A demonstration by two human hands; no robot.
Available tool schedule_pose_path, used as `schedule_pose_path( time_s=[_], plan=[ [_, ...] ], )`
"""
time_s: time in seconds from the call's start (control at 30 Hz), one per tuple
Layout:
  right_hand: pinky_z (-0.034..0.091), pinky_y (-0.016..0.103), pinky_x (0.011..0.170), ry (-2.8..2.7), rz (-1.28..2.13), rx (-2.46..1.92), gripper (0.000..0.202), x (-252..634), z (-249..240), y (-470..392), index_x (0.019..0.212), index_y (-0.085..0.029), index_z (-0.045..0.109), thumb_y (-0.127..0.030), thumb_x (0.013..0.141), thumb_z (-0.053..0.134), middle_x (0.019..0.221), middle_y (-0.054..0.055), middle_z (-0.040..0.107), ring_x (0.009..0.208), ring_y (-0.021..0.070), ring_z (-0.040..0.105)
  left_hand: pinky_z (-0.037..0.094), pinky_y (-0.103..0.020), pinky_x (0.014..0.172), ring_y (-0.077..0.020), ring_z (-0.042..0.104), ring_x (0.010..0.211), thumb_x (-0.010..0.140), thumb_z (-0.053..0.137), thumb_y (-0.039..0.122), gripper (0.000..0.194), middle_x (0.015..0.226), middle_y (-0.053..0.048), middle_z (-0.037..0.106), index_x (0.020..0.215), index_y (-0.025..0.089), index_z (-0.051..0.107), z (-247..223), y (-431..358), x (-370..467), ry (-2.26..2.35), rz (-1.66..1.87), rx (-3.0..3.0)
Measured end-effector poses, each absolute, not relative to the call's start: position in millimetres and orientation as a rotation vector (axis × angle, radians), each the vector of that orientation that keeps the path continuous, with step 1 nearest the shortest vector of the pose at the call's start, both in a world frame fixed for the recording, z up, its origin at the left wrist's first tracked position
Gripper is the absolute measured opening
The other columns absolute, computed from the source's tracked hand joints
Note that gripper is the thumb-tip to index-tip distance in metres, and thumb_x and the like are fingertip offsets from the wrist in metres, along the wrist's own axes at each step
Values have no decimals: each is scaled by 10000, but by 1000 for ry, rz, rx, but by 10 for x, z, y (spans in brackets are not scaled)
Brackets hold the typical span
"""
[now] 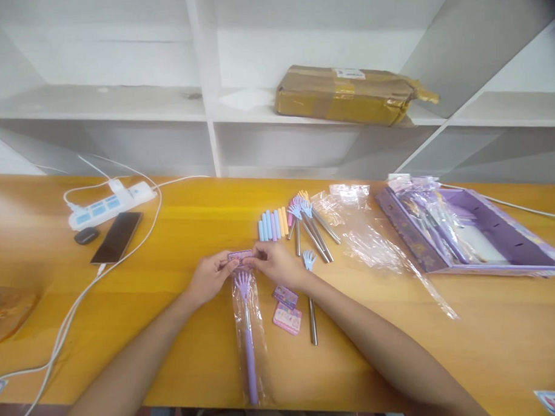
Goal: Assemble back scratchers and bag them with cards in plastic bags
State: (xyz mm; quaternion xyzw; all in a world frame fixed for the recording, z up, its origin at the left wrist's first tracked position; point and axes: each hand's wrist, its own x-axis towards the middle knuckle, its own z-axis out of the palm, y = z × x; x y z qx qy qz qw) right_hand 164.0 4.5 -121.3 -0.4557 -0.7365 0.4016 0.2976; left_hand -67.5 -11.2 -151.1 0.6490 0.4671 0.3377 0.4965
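Head view: left hand point(212, 276) and right hand point(276, 262) on purple card point(239, 255)

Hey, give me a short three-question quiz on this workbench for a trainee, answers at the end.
1. True or false: the left hand and right hand are both on the small card.
2. What colour is the handle of the back scratcher in the clear bag? A) blue, B) purple, C) orange.
3. Fill in: the taped brown box lies on a white ____.

Key: 1. True. 2. B. 3. Shelf.
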Motion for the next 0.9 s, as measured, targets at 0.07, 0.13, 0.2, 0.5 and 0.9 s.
schedule_pose_path(
  time_s=[0.07,0.13,0.2,0.5,0.9],
  plan=[
    [387,251,632,-1975,1085,-1199,303,1658,-1197,54,744,-194,610,-326,993,723,677,-26,662,634,123,549,594,-342,877,-250,771,953,982,669,580,422,1038,-68,840,1098,196,800,-1503,-101,-691,1130,816,1571],
    [416,254,644,-1984,1105,-1172,287,1672,-1193,62,768,-192,637,-334,1009,703,698,-11,701,644,130,590,599,-347,905,-251,776,982,985,668,574,409,1056,-67,842,1105,205,796,-1497,-92,-709,1111,810,1554],
    [433,255,646,-1988,1124,-1150,280,1686,-1194,71,793,-192,653,-352,1019,693,704,-4,716,645,137,614,602,-355,930,-254,777,1012,986,671,568,398,1073,-66,840,1113,210,790,-1489,-85,-724,1088,800,1536],
    [469,261,701,-1962,1147,-1158,208,1697,-1175,101,851,-203,670,-276,1044,642,717,-13,719,684,146,661,643,-337,761,-253,784,939,958,710,588,477,1054,-95,830,1211,185,738,-1525,-68,-681,1076,795,1344],
    [520,276,589,-1596,1265,-1225,332,1673,-1165,128,1036,-221,613,-529,1089,500,783,-20,676,570,142,624,499,-224,513,-120,646,527,925,777,527,376,698,17,692,993,174,664,-1421,-161,-614,905,621,1322]
  ],
)
